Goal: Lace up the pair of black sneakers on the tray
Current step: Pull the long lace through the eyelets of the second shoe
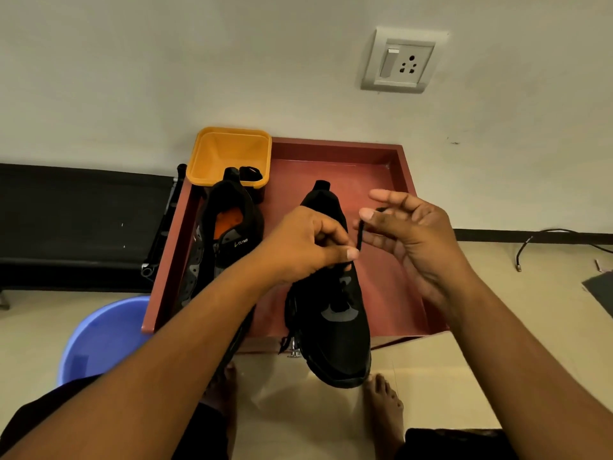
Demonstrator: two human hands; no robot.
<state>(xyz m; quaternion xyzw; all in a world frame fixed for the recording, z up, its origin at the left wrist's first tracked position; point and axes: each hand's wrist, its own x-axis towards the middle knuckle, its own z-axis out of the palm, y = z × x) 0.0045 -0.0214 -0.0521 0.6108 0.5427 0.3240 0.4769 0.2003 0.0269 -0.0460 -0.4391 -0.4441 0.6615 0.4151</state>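
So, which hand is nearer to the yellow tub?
Left. The left hand sits in front of the yellow tub, slightly right of it; the right hand lies farther right.

A plain off-white wall (199,61) fills the upper half of the view, lit evenly in a warm tone. A white switch and socket plate (399,61) is set into it on the right. A dark skirting strip (530,234) runs along the wall's foot above a beige tiled floor (481,293). A black cable (564,232) trails over the floor by the skirting. At the left stands a low black bench (83,220) with a metal frame (162,234), and near it a blue bucket (102,336). A dark mat (600,290) lies at the right edge.
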